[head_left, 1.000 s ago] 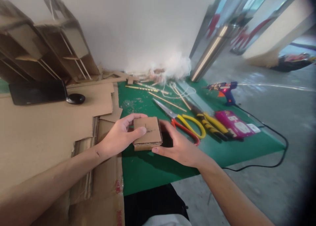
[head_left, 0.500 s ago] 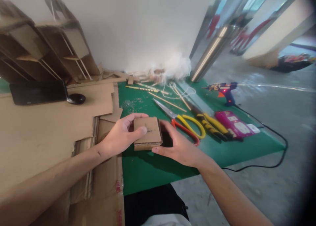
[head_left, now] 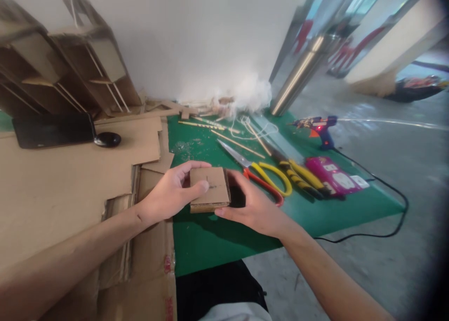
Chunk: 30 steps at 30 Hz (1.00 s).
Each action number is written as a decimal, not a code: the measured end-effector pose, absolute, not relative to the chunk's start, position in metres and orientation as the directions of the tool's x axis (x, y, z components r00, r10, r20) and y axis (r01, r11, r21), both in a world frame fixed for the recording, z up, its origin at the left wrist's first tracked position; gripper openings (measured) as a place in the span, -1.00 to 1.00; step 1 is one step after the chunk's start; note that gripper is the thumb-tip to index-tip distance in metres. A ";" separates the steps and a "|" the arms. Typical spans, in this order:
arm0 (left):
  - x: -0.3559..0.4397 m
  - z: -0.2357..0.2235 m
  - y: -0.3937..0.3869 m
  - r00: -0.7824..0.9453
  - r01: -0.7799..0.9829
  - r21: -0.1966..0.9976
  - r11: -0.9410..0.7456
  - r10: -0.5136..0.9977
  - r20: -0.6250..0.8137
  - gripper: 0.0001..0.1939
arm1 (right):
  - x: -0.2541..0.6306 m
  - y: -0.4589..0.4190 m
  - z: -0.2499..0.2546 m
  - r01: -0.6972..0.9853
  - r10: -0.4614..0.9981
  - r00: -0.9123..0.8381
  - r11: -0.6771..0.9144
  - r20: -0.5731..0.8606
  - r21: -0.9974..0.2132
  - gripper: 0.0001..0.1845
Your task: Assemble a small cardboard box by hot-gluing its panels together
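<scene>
The left hand (head_left: 170,191) is partly closed around a small, squarish, layered cardboard block (head_left: 215,197), its thumb flat on the top face beside dark marks and its fingers behind the far side. The right hand (head_left: 257,212) curves in a loose C, thumb at the block's near right corner and fingers along the right side, with a dark gap between palm and block. Whether the block touches the table (head_left: 206,248) cannot be told.

A good hold here probably means light, even pressure from both sides; too hard a push from the left thumb could slide the top layer across the lower one. Watching the seam along the near side, with fingertips off the raw cut edges, should help the layers line up.

Just beyond the right hand lie the scissors (head_left: 253,164), handles close to its knuckles, so moving that way looks tight. Loose cardboard sheets (head_left: 119,148) run under the left forearm, where their edges might snag. The table's near edge lies on the body side of both hands; the green strip before it seems the easier way to move.
</scene>
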<state>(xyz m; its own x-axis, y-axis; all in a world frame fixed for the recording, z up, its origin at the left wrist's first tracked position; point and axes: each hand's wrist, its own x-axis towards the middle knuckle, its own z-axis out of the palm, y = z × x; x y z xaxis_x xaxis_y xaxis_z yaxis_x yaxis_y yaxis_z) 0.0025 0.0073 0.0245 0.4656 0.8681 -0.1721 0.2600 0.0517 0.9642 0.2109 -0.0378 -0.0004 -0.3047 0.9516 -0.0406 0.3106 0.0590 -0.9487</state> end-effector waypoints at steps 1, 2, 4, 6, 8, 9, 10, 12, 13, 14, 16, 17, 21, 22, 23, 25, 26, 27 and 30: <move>0.002 0.025 0.007 0.471 0.267 0.963 0.045 0.865 -0.171 -0.56 | 0.211 -0.038 0.000 0.313 0.952 -0.305 0.062 -0.038 -0.948 -0.20; 0.002 0.025 0.007 0.476 0.272 0.962 0.038 0.863 -0.169 -0.56 | 0.211 -0.038 0.000 0.313 0.951 -0.306 0.064 -0.037 -0.948 -0.21; 0.002 0.025 0.008 0.483 0.282 0.959 0.027 0.860 -0.166 -0.56 | 0.211 -0.038 0.001 0.307 0.951 -0.308 0.062 -0.038 -0.950 -0.22; 0.002 0.024 0.008 0.485 0.287 0.958 0.025 0.858 -0.168 -0.56 | 0.210 -0.038 0.001 0.304 0.952 -0.304 0.058 -0.039 -0.951 -0.23; 0.001 0.024 0.008 0.484 0.282 0.959 0.031 0.858 -0.170 -0.56 | 0.210 -0.039 0.001 0.305 0.953 -0.299 0.054 -0.041 -0.951 -0.23; 0.001 0.024 0.008 0.485 0.279 0.960 0.032 0.858 -0.170 -0.56 | 0.210 -0.039 0.001 0.306 0.954 -0.298 0.054 -0.042 -0.951 -0.23; 0.001 0.024 0.008 0.485 0.275 0.961 0.030 0.859 -0.166 -0.57 | 0.210 -0.039 0.001 0.307 0.954 -0.297 0.056 -0.040 -0.950 -0.23; 0.001 0.025 0.008 0.490 0.273 0.962 0.020 0.857 -0.157 -0.58 | 0.210 -0.038 0.001 0.309 0.955 -0.295 0.060 -0.036 -0.949 -0.22; 0.001 0.025 0.008 0.495 0.273 0.962 0.013 0.856 -0.152 -0.58 | 0.210 -0.038 0.001 0.310 0.955 -0.294 0.060 -0.036 -0.949 -0.22; 0.000 0.024 0.008 0.499 0.273 0.962 0.007 0.854 -0.148 -0.58 | 0.210 -0.038 0.001 0.311 0.955 -0.293 0.059 -0.037 -0.949 -0.22; 0.000 0.024 0.008 0.511 0.267 0.964 0.002 0.848 -0.143 -0.59 | 0.210 -0.038 0.001 0.310 0.955 -0.294 0.054 -0.041 -0.949 -0.21; 0.000 0.024 0.008 0.517 0.260 0.966 0.000 0.845 -0.139 -0.59 | 0.210 -0.037 0.001 0.308 0.954 -0.295 0.053 -0.042 -0.950 -0.21; -0.001 0.023 0.007 0.525 0.246 0.969 -0.005 0.841 -0.129 -0.61 | 0.210 -0.037 0.000 0.313 0.955 -0.295 0.065 -0.032 -0.947 -0.23; -0.001 0.023 0.007 0.523 0.249 0.969 -0.008 0.843 -0.128 -0.61 | 0.211 -0.037 0.000 0.317 0.955 -0.294 0.067 -0.031 -0.946 -0.23; -0.001 0.023 0.007 0.517 0.252 0.968 -0.011 0.846 -0.125 -0.61 | 0.211 -0.037 0.000 0.320 0.955 -0.293 0.067 -0.031 -0.945 -0.23; 0.000 0.022 0.006 0.506 0.262 0.965 -0.018 0.854 -0.121 -0.59 | 0.211 -0.038 -0.001 0.316 0.955 -0.296 0.064 -0.034 -0.946 -0.22; 0.000 0.022 0.006 0.499 0.266 0.964 -0.021 0.858 -0.119 -0.59 | 0.212 -0.038 -0.001 0.314 0.954 -0.297 0.064 -0.034 -0.947 -0.21; 0.000 0.022 0.006 0.493 0.269 0.963 -0.024 0.862 -0.116 -0.58 | 0.212 -0.038 -0.001 0.313 0.954 -0.297 0.065 -0.033 -0.948 -0.21; 0.000 0.019 0.006 0.479 0.271 0.962 -0.020 0.870 -0.117 -0.57 | 0.211 -0.038 -0.002 0.319 0.955 -0.296 0.070 -0.030 -0.945 -0.22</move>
